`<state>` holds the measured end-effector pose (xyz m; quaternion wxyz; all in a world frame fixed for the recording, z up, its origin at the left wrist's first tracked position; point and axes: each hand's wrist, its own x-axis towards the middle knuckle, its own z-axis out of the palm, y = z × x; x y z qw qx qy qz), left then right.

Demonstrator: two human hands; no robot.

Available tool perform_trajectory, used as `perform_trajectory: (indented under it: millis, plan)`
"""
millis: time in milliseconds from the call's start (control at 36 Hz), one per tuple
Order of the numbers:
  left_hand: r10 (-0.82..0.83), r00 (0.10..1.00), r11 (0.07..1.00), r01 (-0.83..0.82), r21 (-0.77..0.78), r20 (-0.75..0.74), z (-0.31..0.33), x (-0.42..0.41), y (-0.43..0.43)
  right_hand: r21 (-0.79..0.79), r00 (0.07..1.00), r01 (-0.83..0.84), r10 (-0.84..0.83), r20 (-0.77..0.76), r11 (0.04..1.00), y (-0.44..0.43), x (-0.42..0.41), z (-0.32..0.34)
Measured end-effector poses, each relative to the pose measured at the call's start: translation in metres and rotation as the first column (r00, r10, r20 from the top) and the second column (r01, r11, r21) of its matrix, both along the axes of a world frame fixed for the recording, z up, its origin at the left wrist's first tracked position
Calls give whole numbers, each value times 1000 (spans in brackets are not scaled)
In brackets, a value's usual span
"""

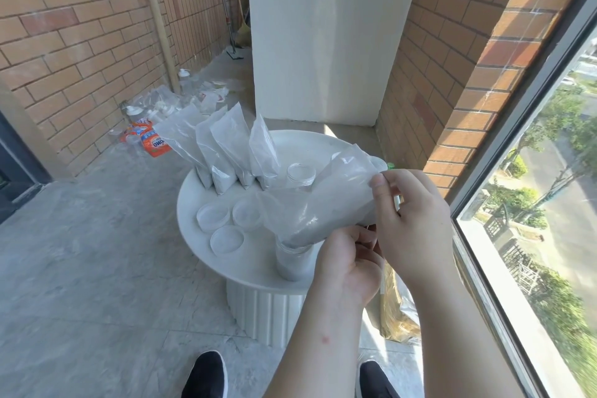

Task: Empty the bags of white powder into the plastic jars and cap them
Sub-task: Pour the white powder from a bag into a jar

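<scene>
Pouring from a clear plastic bag of white powder (329, 200) into a clear plastic jar (292, 263) at the near edge of the round white pedestal table (255, 265).

The left hand (349, 265) grips the bag's lower end at the jar mouth. The right hand (416, 220) pinches the raised upper end between thumb and fingers, so the bag slopes down to the jar. Status: the jar holds some powder and most of the charge remains in the bag. Four more powder bags (223, 145) stand in a row by the far-left edge, apparently not emptied; whether jars stand beneath them cannot be told. One empty open jar (301, 175) stands near the table's middle. Three white round lids (227, 238) lie near the left edge, none fitted. No capped jar shows, so the task is judged to be at an early stage.
</scene>
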<state>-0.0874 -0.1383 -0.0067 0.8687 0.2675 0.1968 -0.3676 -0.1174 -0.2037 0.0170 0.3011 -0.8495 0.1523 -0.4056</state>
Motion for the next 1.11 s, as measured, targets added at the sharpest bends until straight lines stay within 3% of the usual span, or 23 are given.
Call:
perform_trajectory:
  millis: [139,722,1111]
  plan:
    - [-9,1000,998,8,-67,-16,-3,3,-2,54,999,-35,36,-19,998,-3,-3,2]
    - [30,999,978,-32,-208,-12,-1,0,-1,21,995,-98,98,7,995,-12,-12,-1]
    - [30,999,983,-36,-182,-35,1,-5,0,-62,997,-68,70,24,996,-16,-13,-3]
